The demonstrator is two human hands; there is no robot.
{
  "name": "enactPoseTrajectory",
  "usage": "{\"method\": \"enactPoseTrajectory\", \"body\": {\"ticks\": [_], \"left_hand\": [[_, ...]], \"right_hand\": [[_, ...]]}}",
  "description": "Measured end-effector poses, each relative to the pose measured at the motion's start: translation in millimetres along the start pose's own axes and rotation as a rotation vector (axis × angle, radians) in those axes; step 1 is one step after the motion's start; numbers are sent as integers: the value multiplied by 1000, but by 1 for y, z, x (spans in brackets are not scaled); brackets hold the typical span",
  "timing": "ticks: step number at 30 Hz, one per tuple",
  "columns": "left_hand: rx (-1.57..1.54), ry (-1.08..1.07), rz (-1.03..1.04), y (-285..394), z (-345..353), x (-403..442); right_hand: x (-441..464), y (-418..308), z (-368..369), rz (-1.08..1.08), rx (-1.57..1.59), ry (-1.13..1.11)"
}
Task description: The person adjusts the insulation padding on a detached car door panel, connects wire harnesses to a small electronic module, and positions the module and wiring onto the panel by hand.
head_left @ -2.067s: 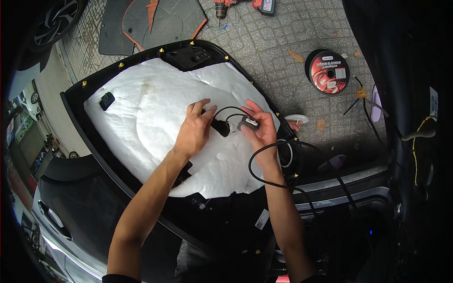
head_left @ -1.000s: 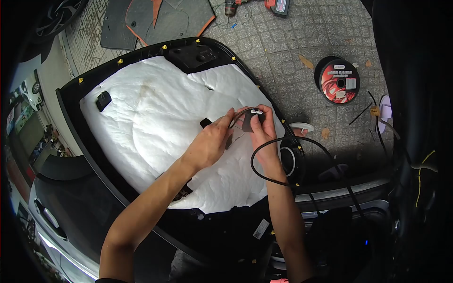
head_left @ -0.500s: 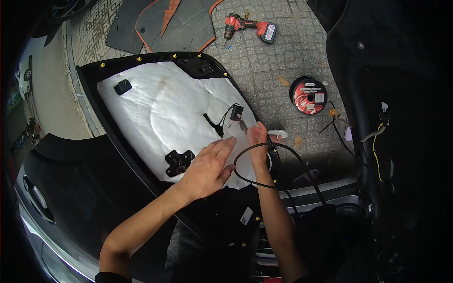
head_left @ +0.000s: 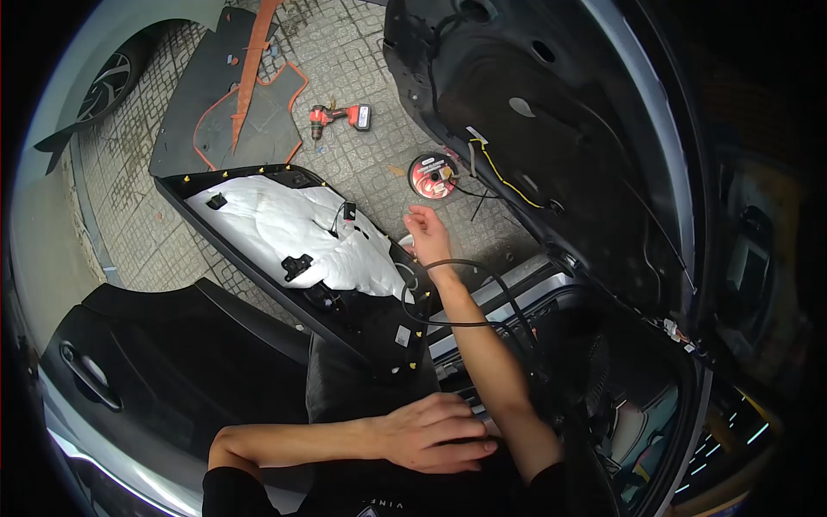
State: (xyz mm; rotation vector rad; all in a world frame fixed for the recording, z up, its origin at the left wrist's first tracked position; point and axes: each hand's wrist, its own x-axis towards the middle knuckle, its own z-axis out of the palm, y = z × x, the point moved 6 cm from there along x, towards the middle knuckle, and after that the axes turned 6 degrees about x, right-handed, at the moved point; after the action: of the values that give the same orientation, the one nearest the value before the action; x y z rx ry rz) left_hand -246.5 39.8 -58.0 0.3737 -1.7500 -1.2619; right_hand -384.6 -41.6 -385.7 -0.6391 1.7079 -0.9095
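My left hand [head_left: 438, 432] is drawn in front of my torso, fingers apart and loosely bent, with nothing seen in it. My right hand [head_left: 428, 234] reaches forward past the edge of a car door trim panel [head_left: 245, 274], its fingers loosely curled and nothing visible between them. A black cable [head_left: 469, 324] loops around my right wrist. Close beside that hand is a white ring-shaped roll [head_left: 407, 245], partly hidden. White padding [head_left: 267, 226] covers much of the panel's back, with yellow clips along the rim and a small black box [head_left: 350, 210] on top.
A red cordless drill [head_left: 334, 118], a red-labelled wire spool [head_left: 433, 176] and dark mats with orange trim [head_left: 215, 129] lie on the paving. The bare car door [head_left: 594, 146], with a yellow wire [head_left: 508, 179], stands to the right. Another dark door [head_left: 181, 353] is at left.
My view has tilted and shifted right, showing more of the car door. My left hand has moved from above the padding back toward my torso. My right hand's fingers have curled.
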Motion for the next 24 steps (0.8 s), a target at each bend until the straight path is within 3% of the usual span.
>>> {"method": "enactPoseTrajectory", "body": {"ticks": [3, 5, 7, 12, 13, 14, 18, 20, 22, 23, 24], "left_hand": [[400, 287, -84, -50, -49, -13], [513, 253, -48, -62, -65, -8], [353, 200, 44, -39, -70, -6], [-449, -632, 344, 108, -20, -4], [-716, -617, 283, 131, -12, 28], [-757, -660, 350, 148, -7, 37], [-1057, -733, 373, 185, -1, 56], [-1125, -768, 345, 207, -8, 63], [-1134, -813, 359, 233, -14, 74], [-1153, -801, 355, 238, -15, 69], [-1206, -808, 348, 238, -16, 65]], "right_hand": [[-12, -100, 1, -163, -85, 63], [-35, -146, 2, -271, 119, 68], [-62, -192, 2, -387, 255, 76], [-128, -285, -42, -589, 589, 103], [-142, -311, -64, -660, 598, 106], [-160, -341, -93, -787, 650, 152], [-320, -470, -233, -1248, 582, 556], [-443, -527, -282, -1606, 517, 646], [-588, -572, -306, -1947, 73, 769], [-664, -592, -299, -2093, 148, 791], [-733, -604, -289, -2245, -87, 865]]}}
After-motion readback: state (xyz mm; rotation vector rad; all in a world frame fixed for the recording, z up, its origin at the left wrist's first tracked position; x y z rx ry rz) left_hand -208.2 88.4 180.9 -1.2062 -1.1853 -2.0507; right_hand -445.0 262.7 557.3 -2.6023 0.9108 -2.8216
